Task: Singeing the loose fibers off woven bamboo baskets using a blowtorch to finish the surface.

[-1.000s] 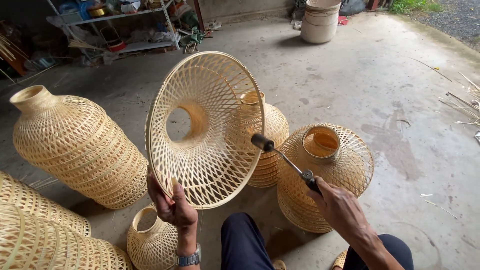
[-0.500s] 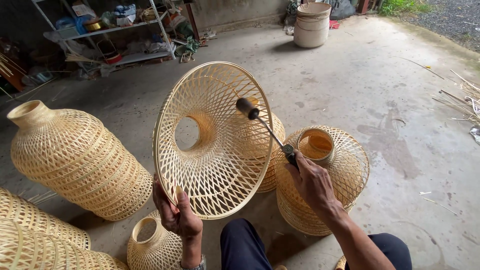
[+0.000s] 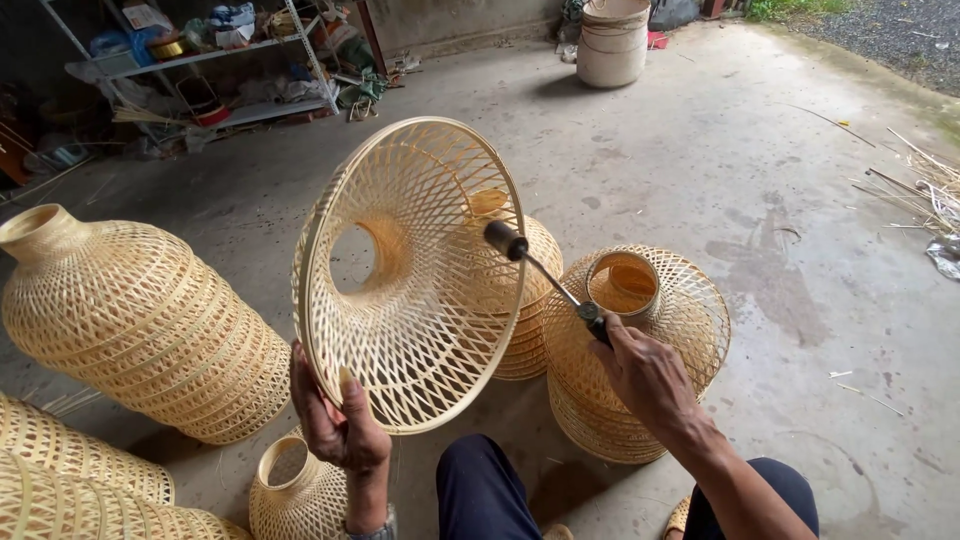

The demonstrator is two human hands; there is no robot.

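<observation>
**Woven shade held up, torch nozzle at its rim**

A wide, funnel-shaped woven bamboo shade (image 3: 410,275) is held upright in the air over the person's knees, its open mouth turned toward the camera and its narrow round neck pointing away. The left hand (image 3: 340,425) is clamped on the lower rim, thumb on the inner side and fingers wrapped behind the weave.

The right hand (image 3: 648,375) is closed around the dark handle of a slim metal torch (image 3: 548,280). The thin tube runs up and to the left from the fist, and its black cylindrical nozzle sits just at the shade's right edge; whether it touches the weave cannot be told.

Behind the shade stands a rounded woven lampshade (image 3: 525,300), partly hidden by it. Just to the right, under the right hand, a squat woven lampshade (image 3: 660,350) with an open collar on top rests on the concrete floor (image 3: 760,180). To the left lies a large bottle-shaped woven piece (image 3: 140,320), tilted on its side. A small woven piece (image 3: 295,495) stands below the left hand, and two more woven pieces (image 3: 70,485) fill the lower left corner.

Farther off, a white bucket (image 3: 612,45) stands on the floor, and a metal shelf rack (image 3: 210,60) loaded with clutter lines the back wall. Loose bamboo strips (image 3: 925,185) lie at the right edge.
</observation>
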